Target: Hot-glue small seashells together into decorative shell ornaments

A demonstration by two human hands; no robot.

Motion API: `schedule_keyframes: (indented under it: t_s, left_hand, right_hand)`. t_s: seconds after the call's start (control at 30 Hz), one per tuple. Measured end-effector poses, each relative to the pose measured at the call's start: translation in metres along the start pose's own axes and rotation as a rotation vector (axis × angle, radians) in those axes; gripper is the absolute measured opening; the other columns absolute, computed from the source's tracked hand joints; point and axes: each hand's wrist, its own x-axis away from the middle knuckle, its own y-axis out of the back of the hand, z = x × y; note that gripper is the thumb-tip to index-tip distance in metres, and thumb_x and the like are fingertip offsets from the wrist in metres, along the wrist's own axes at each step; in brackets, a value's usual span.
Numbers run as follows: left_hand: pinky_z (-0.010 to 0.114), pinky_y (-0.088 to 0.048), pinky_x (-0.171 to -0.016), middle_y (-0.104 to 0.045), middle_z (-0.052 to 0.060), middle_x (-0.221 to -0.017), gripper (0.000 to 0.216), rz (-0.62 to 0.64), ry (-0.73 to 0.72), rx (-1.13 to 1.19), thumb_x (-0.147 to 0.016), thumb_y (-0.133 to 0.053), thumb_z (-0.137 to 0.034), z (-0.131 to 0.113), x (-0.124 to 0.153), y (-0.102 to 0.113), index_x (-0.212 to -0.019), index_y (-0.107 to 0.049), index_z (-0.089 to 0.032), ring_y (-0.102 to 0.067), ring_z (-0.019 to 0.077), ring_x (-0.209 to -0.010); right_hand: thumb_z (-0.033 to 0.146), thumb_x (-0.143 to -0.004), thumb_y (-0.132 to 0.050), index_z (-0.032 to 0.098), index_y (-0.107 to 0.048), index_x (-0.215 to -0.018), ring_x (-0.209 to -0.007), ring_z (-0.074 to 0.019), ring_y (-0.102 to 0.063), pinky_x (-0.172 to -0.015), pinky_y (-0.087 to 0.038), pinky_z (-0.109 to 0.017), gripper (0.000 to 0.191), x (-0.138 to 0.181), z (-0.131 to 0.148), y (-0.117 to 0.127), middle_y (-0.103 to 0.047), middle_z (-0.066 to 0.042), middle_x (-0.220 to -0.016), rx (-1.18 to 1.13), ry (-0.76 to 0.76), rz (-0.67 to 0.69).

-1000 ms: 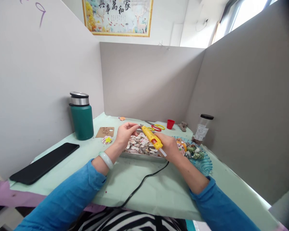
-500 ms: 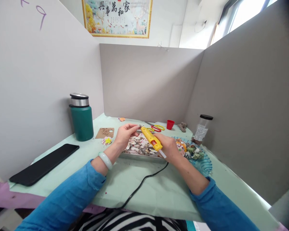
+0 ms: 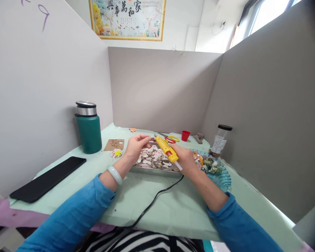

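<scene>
My right hand is wrapped round a yellow hot glue gun, its nozzle pointing up and to the left. A whitish glue stick pokes out of the gun's rear end. Over the left part of a metal tray, my left hand is closed in a pinch; whatever sits between the fingertips is too small to make out. The nozzle is just right of those fingertips, with a small gap. Many small seashells fill the tray below both hands.
A blue glass plate with shells and stones lies right, by a black-lidded jar. Behind the tray are scissors and a red cup. Left stand a green bottle and a black slab. A black cord crosses the front.
The glue gun has shifted slightly right and away from my left fingertips, opening a small gap at the nozzle. My left hand stays nearly in place, still pinching.
</scene>
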Motion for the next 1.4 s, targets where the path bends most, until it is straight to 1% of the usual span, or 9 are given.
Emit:
schedule_keyframes:
  t_s: [0.2, 0.3, 0.5, 0.73, 0.9, 1.17, 1.27, 1.33, 1.4]
  left_hand:
    - [0.023, -0.044, -0.055, -0.069, 0.006, -0.079, 0.026, 0.002, 0.0, 0.026, -0.063, -0.075, -0.03, -0.0005, 0.0, -0.0006, -0.076, -0.062, -0.012, -0.053, 0.0058, -0.049]
    - [0.023, -0.044, -0.056, -0.07, 0.007, -0.082, 0.027, -0.005, -0.003, 0.032, -0.062, -0.076, -0.03, -0.0009, -0.0002, -0.0012, -0.076, -0.062, -0.011, -0.052, 0.0053, -0.049]
    - [0.021, -0.041, -0.051, -0.07, 0.008, -0.084, 0.03, -0.01, -0.003, 0.033, -0.061, -0.077, -0.032, -0.0048, 0.0015, -0.0029, -0.076, -0.061, -0.012, -0.051, 0.0052, -0.049]
    - [0.023, -0.045, -0.056, -0.068, 0.005, -0.077, 0.029, -0.017, -0.019, 0.06, -0.059, -0.077, -0.029, -0.0021, 0.0007, -0.002, -0.076, -0.061, -0.011, -0.052, 0.0052, -0.049]
    - [0.022, -0.043, -0.053, -0.069, 0.007, -0.082, 0.029, -0.015, -0.022, 0.036, -0.063, -0.075, -0.03, -0.0035, 0.0012, -0.0023, -0.078, -0.06, -0.011, -0.05, 0.0044, -0.048]
    - [0.022, -0.043, -0.052, -0.067, 0.004, -0.077, 0.028, -0.024, -0.038, 0.061, -0.061, -0.076, -0.029, -0.0017, 0.0001, -0.0017, -0.077, -0.061, -0.011, -0.05, 0.0047, -0.047]
    - [0.022, -0.043, -0.052, -0.067, 0.005, -0.081, 0.028, -0.044, -0.045, 0.052, -0.062, -0.076, -0.029, -0.0006, -0.0013, 0.0003, -0.079, -0.062, -0.011, -0.051, 0.0049, -0.048]
    - [0.022, -0.043, -0.051, -0.065, 0.003, -0.076, 0.028, -0.079, -0.041, 0.055, -0.061, -0.076, -0.029, -0.0003, -0.0023, 0.0018, -0.079, -0.063, -0.012, -0.052, 0.0055, -0.049]
    - [0.021, -0.043, -0.051, -0.06, -0.001, -0.067, 0.028, -0.111, -0.032, 0.066, -0.059, -0.078, -0.028, -0.0003, -0.0031, 0.0027, -0.077, -0.063, -0.012, -0.05, 0.0054, -0.047]
  right_hand:
    - [0.026, -0.085, -0.046, 0.018, -0.058, -0.095, -0.066, -0.016, -0.061, -0.056, -0.038, -0.025, 0.018, 0.0001, 0.0012, -0.0006, -0.069, -0.005, -0.081, -0.002, 0.014, 0.029]
    - [0.026, -0.086, -0.045, 0.018, -0.058, -0.095, -0.064, -0.0154, -0.061, -0.056, -0.038, -0.025, 0.018, -0.0003, 0.0033, -0.0006, -0.069, -0.005, -0.08, -0.004, 0.022, 0.018]
    - [0.027, -0.086, -0.045, 0.017, -0.058, -0.094, -0.065, -0.0158, -0.061, -0.057, -0.038, -0.025, 0.018, -0.0006, 0.0032, 0.0, -0.068, -0.005, -0.079, 0.015, 0.006, 0.002]
    - [0.029, -0.087, -0.044, 0.017, -0.059, -0.094, -0.065, -0.0158, -0.061, -0.057, -0.04, -0.026, 0.02, -0.0009, 0.0063, 0.0003, -0.069, -0.005, -0.08, -0.006, 0.002, 0.041]
    - [0.029, -0.087, -0.044, 0.017, -0.059, -0.094, -0.065, -0.016, -0.061, -0.056, -0.039, -0.026, 0.021, -0.0016, 0.0055, 0.0004, -0.069, -0.005, -0.08, 0.012, 0.002, 0.013]
    - [0.026, -0.085, -0.046, 0.017, -0.059, -0.095, -0.068, -0.0159, -0.062, -0.058, -0.04, -0.025, 0.019, -0.0009, 0.007, 0.0004, -0.07, -0.005, -0.083, -0.001, 0.013, 0.071]
    - [0.027, -0.086, -0.045, 0.017, -0.06, -0.095, -0.066, -0.0156, -0.062, -0.058, -0.04, -0.025, 0.019, -0.0006, 0.006, 0.0009, -0.07, -0.005, -0.082, -0.008, 0.007, 0.052]
    - [0.026, -0.086, -0.045, 0.017, -0.06, -0.096, -0.067, -0.0158, -0.062, -0.057, -0.04, -0.025, 0.02, -0.0004, 0.0046, 0.001, -0.07, -0.006, -0.083, -0.01, 0.006, 0.021]
    - [0.025, -0.086, -0.045, 0.017, -0.06, -0.097, -0.069, -0.0163, -0.063, -0.058, -0.041, -0.025, 0.021, -0.0002, 0.0032, 0.0007, -0.07, -0.006, -0.084, -0.009, 0.004, -0.006]
